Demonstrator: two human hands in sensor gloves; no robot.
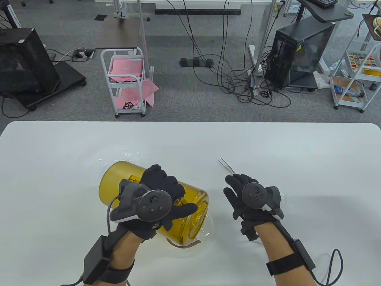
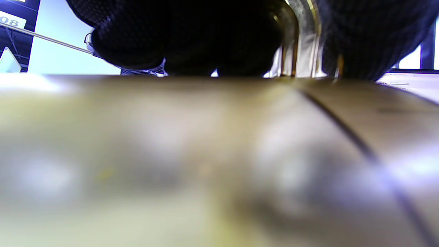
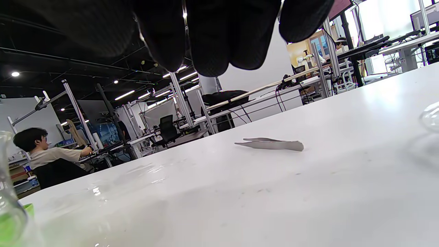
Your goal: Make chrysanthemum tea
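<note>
A big amber see-through jar (image 1: 119, 178) lies tilted on the white table (image 1: 297, 155), mouth towards the lower right, with a brown strap (image 1: 186, 245) at its rim. My left hand (image 1: 175, 190) grips the jar from above, fingers curled over its wall and thumb stretched along it. In the left wrist view the blurred jar wall (image 2: 219, 154) fills the frame under my gloved fingers (image 2: 192, 37). Metal tweezers (image 1: 226, 165) (image 3: 271, 144) lie flat on the table. My right hand (image 1: 235, 186) hovers just behind them, its fingers (image 3: 209, 41) hanging relaxed, holding nothing.
A bit of clear glassware (image 1: 281, 198) (image 3: 431, 118) shows to the right of my right hand, and another glass piece with green (image 3: 10, 219) at that view's left edge. Wet patches (image 1: 128, 155) glisten beyond the jar. A person sits far off.
</note>
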